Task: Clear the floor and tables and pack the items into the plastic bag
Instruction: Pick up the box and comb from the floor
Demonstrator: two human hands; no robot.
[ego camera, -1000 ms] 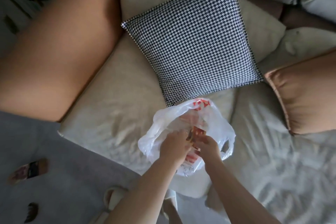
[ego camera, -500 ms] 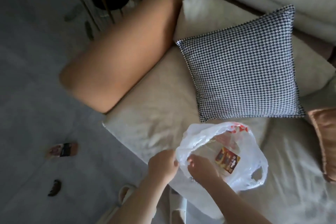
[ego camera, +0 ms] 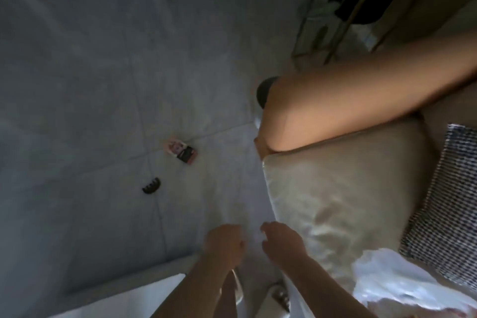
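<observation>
A white plastic bag (ego camera: 402, 284) lies on the sofa seat at the lower right, no hand on it. On the grey floor lie a small pink and black packet (ego camera: 181, 150) and a black hair claw clip (ego camera: 151, 185). My left hand (ego camera: 224, 244) hangs over the floor near the sofa's front edge, fingers loosely curled and holding nothing. My right hand (ego camera: 281, 241) is beside it, fingers relaxed, also holding nothing. Both hands are well short of the packet and the clip.
A beige sofa seat cushion (ego camera: 335, 188) fills the right, with a tan armrest (ego camera: 361, 100) above it and a houndstooth pillow (ego camera: 449, 201) at the right edge. A metal-legged plant stand (ego camera: 343, 8) is at the top right. A white surface edge (ego camera: 124, 299) lies at the bottom left.
Both hands have let go of the plastic bag and moved left off the sofa over the floor. The view has swung left, bringing the packet and clip toward the middle.
</observation>
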